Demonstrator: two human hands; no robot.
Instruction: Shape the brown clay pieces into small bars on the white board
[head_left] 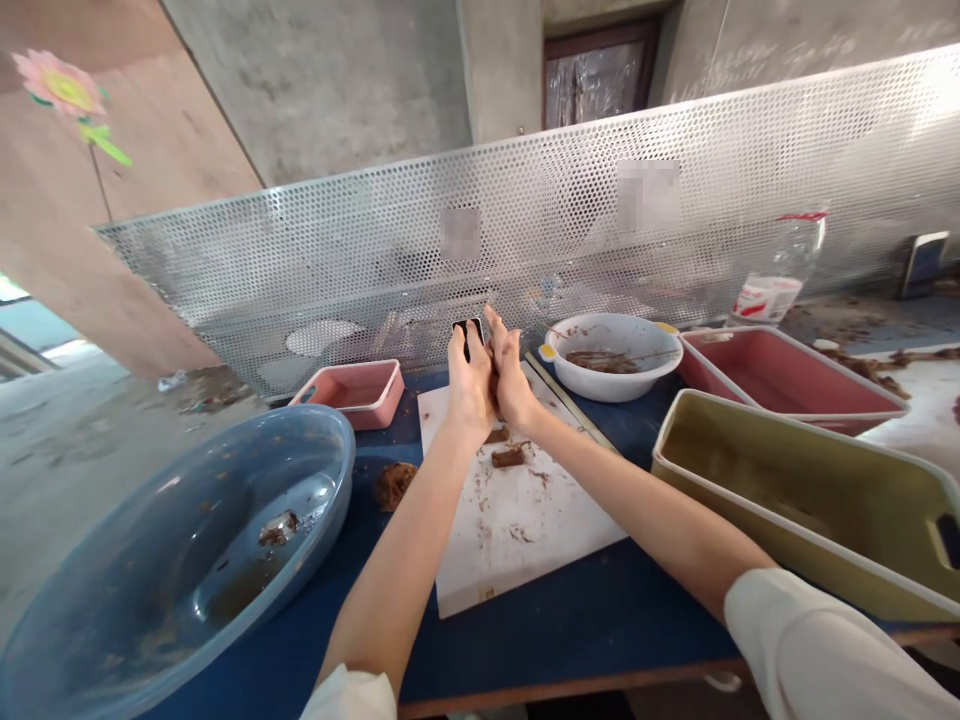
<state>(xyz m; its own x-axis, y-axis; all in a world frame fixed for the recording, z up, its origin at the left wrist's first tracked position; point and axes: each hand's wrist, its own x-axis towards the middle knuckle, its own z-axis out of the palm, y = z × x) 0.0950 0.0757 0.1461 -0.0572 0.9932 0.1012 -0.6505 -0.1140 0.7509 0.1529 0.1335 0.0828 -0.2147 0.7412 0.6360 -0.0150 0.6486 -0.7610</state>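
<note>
Over the white sheet point(480, 560), my left hand point(471, 385) and my right hand point(511, 380) meet palm to palm, fingers stretched forward. A little brown shows in the gap between the palms; what they hold there is mostly hidden. Below them on the sheet lies a short brown roll-like piece point(508, 457), with another brown piece point(497, 435) just behind it, partly covered by my left wrist. Brown crumbs and smears are scattered around. A round brown lump point(394, 486) rests left of the sheet, beside my left forearm.
A large blue basin point(330, 440) holds murky water at left. Behind it stands a small pink tray point(390, 395). To the right are a white basin point(600, 388) with twigs, a red bin point(795, 410), an olive bin point(750, 500) and a plastic bottle point(780, 270). A perforated metal panel point(360, 250) runs behind.
</note>
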